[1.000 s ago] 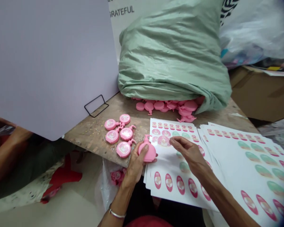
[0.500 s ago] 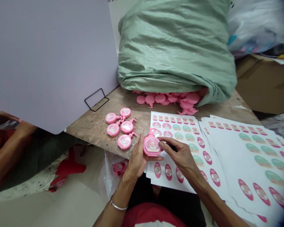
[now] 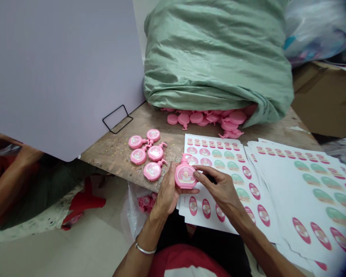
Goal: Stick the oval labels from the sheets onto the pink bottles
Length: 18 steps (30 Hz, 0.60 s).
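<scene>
A small pink toy pump bottle (image 3: 185,176) with a picture label on its front is held upright above the table's near edge. My left hand (image 3: 167,190) cradles it from the left and below, closed round its side. From the right, my right hand (image 3: 216,186) pinches the bottle's edge, thumb on the label's right side. Several labelled pink pump bottles (image 3: 152,171) lie on the table to the left. Under and right of my hands is a sticker sheet (image 3: 227,207) printed with pink and green labels.
A second stack of sticker sheets (image 3: 285,192) lies at the right. A green cloth sack (image 3: 216,57) at the back spills plain pink bottles (image 3: 196,117). A grey panel (image 3: 60,77) with a black wire stand (image 3: 118,119) rises at left; another person's arm (image 3: 14,173) shows beyond it.
The view has shifted slightly. Both hands keep their hold on the pink bottle, almost unmoved, with the right thumb still at the label's edge.
</scene>
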Available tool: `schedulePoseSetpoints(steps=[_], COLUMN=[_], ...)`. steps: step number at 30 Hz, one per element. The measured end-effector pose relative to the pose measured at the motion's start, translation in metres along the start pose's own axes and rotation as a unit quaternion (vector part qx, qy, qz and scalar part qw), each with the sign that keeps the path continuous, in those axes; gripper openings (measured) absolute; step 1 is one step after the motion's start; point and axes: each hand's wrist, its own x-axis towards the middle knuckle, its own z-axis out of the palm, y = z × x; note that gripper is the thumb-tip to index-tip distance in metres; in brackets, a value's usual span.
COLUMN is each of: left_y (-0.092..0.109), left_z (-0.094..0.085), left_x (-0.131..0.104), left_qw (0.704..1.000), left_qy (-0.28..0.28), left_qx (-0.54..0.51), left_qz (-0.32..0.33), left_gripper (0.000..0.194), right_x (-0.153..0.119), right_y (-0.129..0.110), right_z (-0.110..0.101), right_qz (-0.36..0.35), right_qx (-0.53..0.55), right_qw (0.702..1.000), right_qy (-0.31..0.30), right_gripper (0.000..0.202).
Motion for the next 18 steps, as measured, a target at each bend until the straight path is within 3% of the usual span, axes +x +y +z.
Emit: schedulePoseSetpoints(steps=[10, 13, 16, 18], left_y=[0.001, -0.002, -0.007, -0.009], left_z=[0.0, -0.001, -0.003, -0.004], left_x=[-0.001, -0.002, -0.002, -0.002], left_qw=[0.999, 0.994, 0.99, 0.987], left_qy=[-0.032, -0.043, -0.006, 0.022], left_qx=[0.024, 0.082, 0.114, 0.137], left_qz=[0.02, 0.054, 0.078, 0.086], left_gripper=[0.045, 0.037, 0.035, 0.033], right_x=[-0.001, -0.001, 0.001, 0.003], right_y=[-0.004, -0.002, 0.001, 0.004], right_z=[0.003, 0.001, -0.001, 0.002], right_qz=[-0.005, -0.064, -0.131, -0.128], right_qx=[-0.017, -0.126, -0.295, -0.302], right_qw=[1.0, 0.989, 0.939, 0.934], right_qy=[0.011, 0.043, 0.117, 0.14], right_gripper=[0.03, 0.034, 0.045, 0.057])
